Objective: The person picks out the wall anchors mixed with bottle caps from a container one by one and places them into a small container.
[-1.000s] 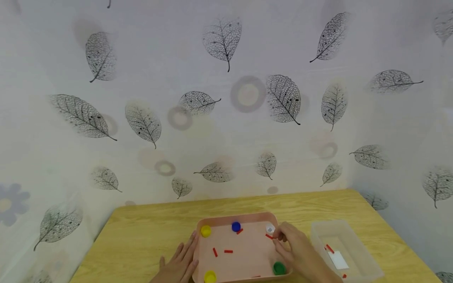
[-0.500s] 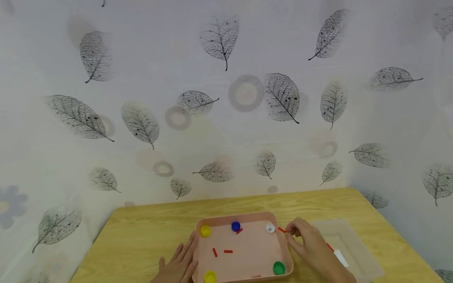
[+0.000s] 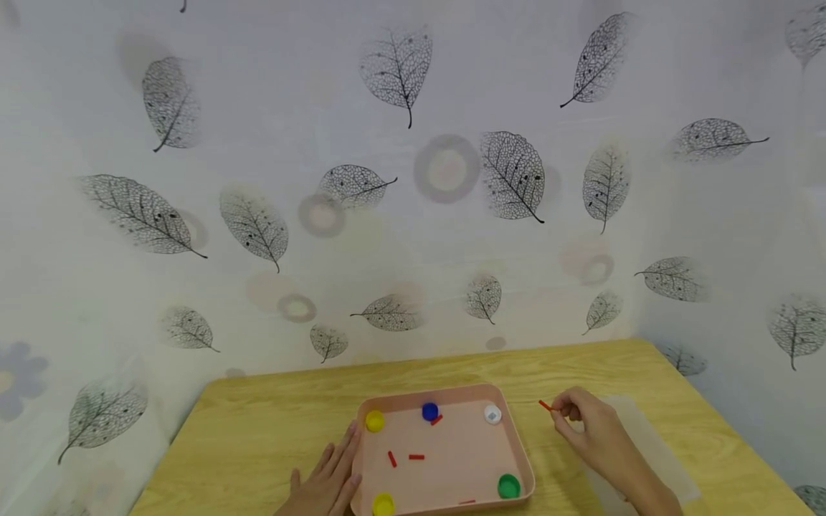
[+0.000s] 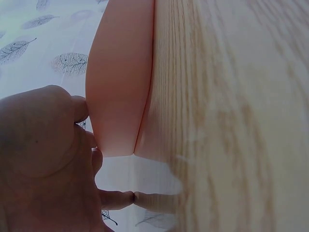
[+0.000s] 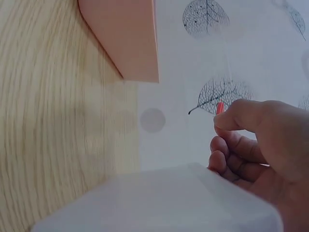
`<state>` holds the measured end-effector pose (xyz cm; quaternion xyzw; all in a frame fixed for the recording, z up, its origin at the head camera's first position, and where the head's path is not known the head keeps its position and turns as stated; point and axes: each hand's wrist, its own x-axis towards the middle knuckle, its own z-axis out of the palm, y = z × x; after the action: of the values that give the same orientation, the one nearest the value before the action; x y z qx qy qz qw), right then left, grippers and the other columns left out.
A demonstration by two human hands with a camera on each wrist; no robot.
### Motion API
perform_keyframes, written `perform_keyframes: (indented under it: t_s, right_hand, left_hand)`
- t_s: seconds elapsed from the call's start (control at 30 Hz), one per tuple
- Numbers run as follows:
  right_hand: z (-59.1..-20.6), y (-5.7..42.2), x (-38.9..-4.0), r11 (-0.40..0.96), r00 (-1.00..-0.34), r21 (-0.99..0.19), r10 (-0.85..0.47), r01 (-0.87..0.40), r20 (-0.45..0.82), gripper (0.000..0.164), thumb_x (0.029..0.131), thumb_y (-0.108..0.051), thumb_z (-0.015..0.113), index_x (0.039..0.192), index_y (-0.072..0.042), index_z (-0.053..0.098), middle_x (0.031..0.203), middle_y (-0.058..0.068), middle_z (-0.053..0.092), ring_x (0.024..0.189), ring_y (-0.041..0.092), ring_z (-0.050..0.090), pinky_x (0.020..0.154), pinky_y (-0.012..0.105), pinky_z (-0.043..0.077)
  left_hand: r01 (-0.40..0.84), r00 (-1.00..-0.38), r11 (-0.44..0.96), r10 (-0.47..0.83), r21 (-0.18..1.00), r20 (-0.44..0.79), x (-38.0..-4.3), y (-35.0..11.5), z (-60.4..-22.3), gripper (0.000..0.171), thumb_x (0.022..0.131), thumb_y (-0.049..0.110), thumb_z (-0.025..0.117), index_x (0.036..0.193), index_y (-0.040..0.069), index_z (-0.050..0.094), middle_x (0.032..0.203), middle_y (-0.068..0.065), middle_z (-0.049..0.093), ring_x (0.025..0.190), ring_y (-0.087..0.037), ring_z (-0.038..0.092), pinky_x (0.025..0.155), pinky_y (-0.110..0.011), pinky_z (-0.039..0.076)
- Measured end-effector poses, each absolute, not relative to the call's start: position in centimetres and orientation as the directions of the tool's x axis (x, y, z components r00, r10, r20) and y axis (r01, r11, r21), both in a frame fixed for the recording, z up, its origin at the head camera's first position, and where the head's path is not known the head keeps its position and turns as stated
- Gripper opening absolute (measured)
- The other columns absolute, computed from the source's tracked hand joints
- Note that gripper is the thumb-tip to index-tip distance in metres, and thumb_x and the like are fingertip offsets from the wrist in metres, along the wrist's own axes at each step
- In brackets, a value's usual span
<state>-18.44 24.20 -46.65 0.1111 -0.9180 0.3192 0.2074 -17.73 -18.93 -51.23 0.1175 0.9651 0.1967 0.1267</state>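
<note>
My right hand (image 3: 600, 433) pinches a small red stick (image 3: 546, 405) between thumb and forefinger, in the air right of the pink tray (image 3: 471, 451). In the right wrist view the red stick (image 5: 220, 107) pokes out past the fingertips. My left hand (image 3: 325, 476) rests with straight fingers along the tray's left side. Inside the tray stand a blue cap (image 3: 429, 411), a white cap (image 3: 493, 414) holding something greyish, a green cap (image 3: 508, 486) and two yellow caps, one far left (image 3: 374, 421) and one near left (image 3: 383, 504). Several red sticks (image 3: 416, 457) lie between them.
A translucent box (image 3: 665, 462) stands on the wooden table (image 3: 271, 408) right of the tray, partly hidden by my right hand and forearm. Its contents are covered in the head view. A leaf-patterned wall (image 3: 400, 236) rises behind the table.
My right hand has moved right with the red stick, from beside the white cap, over the tray's rim, toward the translucent box. The left hand and the tray's caps have stayed put.
</note>
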Motion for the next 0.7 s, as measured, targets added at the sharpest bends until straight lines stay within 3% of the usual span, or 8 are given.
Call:
perform_keyframes:
  t_s: [0.23,0.5,0.7]
  right_hand:
    - [-46.6,25.8,-18.6,0.772,-0.897,-0.553,-0.049,-0.314,0.440,0.013,0.084,-0.006,0.070,0.089,-0.016,0.062,0.081,-0.010,0.057,0.071,0.002,0.050,0.061,0.023,0.047]
    - [-46.8,27.0,-18.6,0.791,-0.845,-0.501,-0.038,-0.351,0.533,0.018,0.079,0.000,0.072,0.086,-0.013,0.062,0.075,-0.011,0.056,0.068,0.001,0.052,0.060,0.024,0.050]
    - [-46.8,27.7,-18.5,0.789,-0.863,-0.520,-0.025,-0.326,0.504,0.014,0.082,-0.002,0.070,0.087,-0.012,0.063,0.075,-0.011,0.056,0.069,0.001,0.055,0.063,0.025,0.052]
  left_hand:
    - [0.189,-0.941,0.891,0.285,0.413,-0.183,-17.6,-19.0,-51.2,0.068,0.095,0.066,0.019,0.153,0.033,0.007,0.158,0.002,0.013,0.137,-0.041,0.025,0.083,-0.085,0.003]
    - [0.175,-0.934,0.916,0.270,0.360,-0.233,-17.5,-18.8,-50.9,0.073,0.092,0.070,0.014,0.153,0.033,0.004,0.159,0.001,0.012,0.137,-0.042,0.023,0.083,-0.085,0.003]
    - [0.183,-0.934,0.914,0.276,0.361,-0.227,-17.4,-18.9,-50.9,0.072,0.092,0.070,0.015,0.153,0.033,0.003,0.159,0.001,0.012,0.138,-0.041,0.023,0.083,-0.085,0.004]
